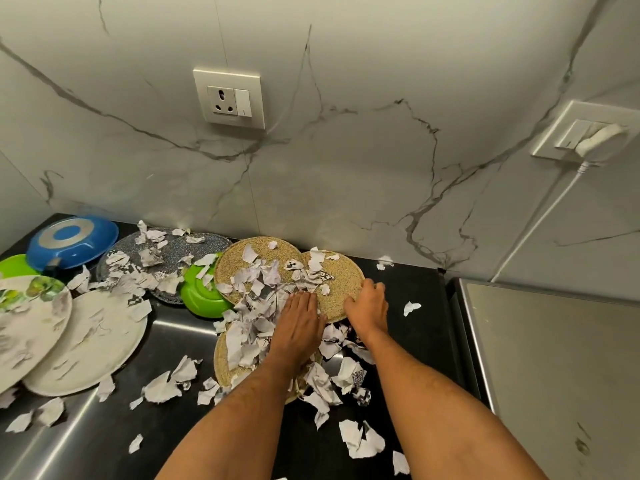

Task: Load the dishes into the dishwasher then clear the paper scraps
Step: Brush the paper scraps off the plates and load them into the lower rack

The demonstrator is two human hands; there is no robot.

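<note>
Torn paper scraps (pixel 258 289) litter a black counter and pile over several round woven mats (pixel 337 303). My left hand (pixel 300 320) lies flat, fingers straight, on the scraps at the pile's middle. My right hand (pixel 367 301) grips the right edge of the rear right mat, fingers curled over its rim. Dishes stand to the left: two white plates (pixel 93 344), a dark speckled plate (pixel 173 252), a green bowl (pixel 202 299), an upturned blue pan (pixel 72 242) and another green dish (pixel 17 266).
The marble wall rises right behind the mats, with a socket (pixel 229 98) on it. A steel appliance top (pixel 554 358) borders the counter on the right, and a white cable (pixel 540 220) runs down to it from a second socket.
</note>
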